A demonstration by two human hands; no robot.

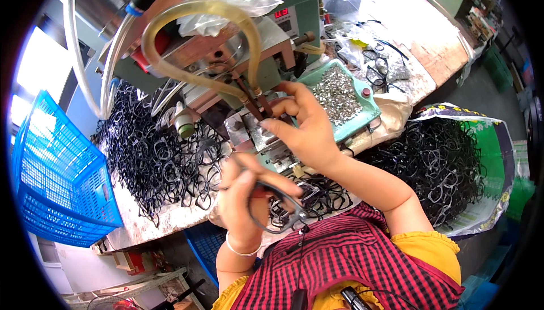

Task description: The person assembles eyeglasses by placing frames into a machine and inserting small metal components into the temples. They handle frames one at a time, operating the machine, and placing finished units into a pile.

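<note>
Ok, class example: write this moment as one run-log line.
left hand: holds dark glasses frame | right hand: fingers at metal fixture, grip unclear | right side: teal tray, shiny bits | left side: frame heap

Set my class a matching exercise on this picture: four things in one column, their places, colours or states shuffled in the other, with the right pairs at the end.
Things
1. Left hand
2. Right hand
3. Tray
4. Basket

Descriptions
A. Blue, at the far left of the picture
B. Pale green, with small shiny bits in it
C. Holding a glasses frame
D. Fingertips at the machine

Right pairs: 1-C, 2-D, 3-B, 4-A
</note>
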